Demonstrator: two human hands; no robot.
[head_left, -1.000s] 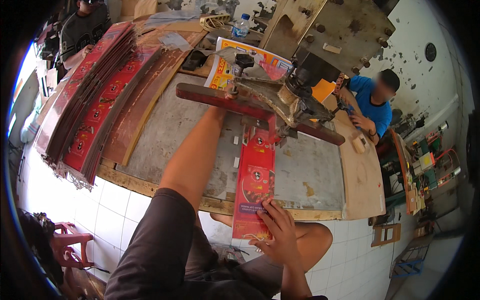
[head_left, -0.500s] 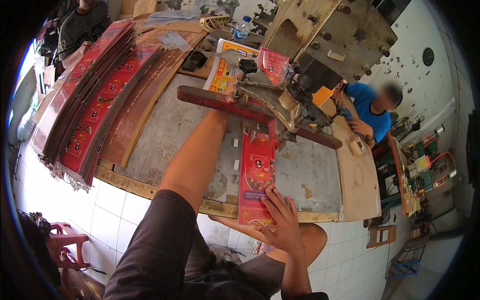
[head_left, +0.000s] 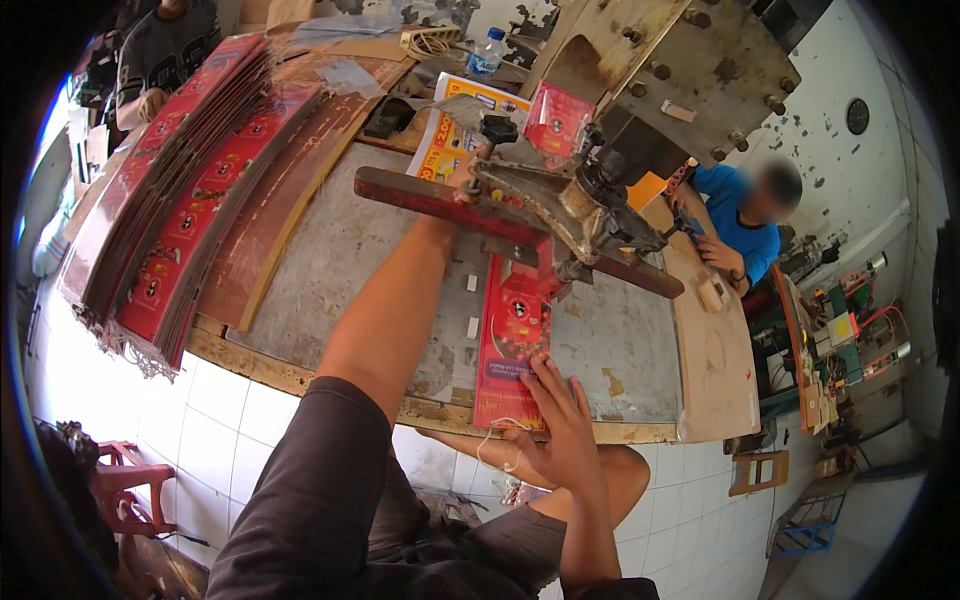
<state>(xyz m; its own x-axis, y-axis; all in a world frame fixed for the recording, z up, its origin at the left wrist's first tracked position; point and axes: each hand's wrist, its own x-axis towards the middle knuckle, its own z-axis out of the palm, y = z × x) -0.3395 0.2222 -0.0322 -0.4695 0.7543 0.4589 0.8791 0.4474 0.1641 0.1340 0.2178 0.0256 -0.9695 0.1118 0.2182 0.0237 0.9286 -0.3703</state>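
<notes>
Strip (head_left: pixel 508 340): on the worktop (head_left: pixel 320 275), long way from front edge back toward red bar (head_left: pixel 410 193) | your right hand (head_left: pixel 560 425): nearer, open on strip's front end, strip running ahead | your left hand (head_left: pixel 461 180): partly behind bar, can't tell grip

red strip (head_left: pixel 508 340) — glossy | tabletop (head_left: pixel 620 345) — matt, scuffed | rough wood edging (head_left: pixel 250 361)

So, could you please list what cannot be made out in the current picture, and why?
All in the head view:
Left hand: partly hidden by the red bar and metal bracket; its grip is unclear.
Red strip: its far part is covered by the same bar and bracket.
Metal machine: top cut off by the upper edge.
Round dark wall object: too small to identify.
</notes>
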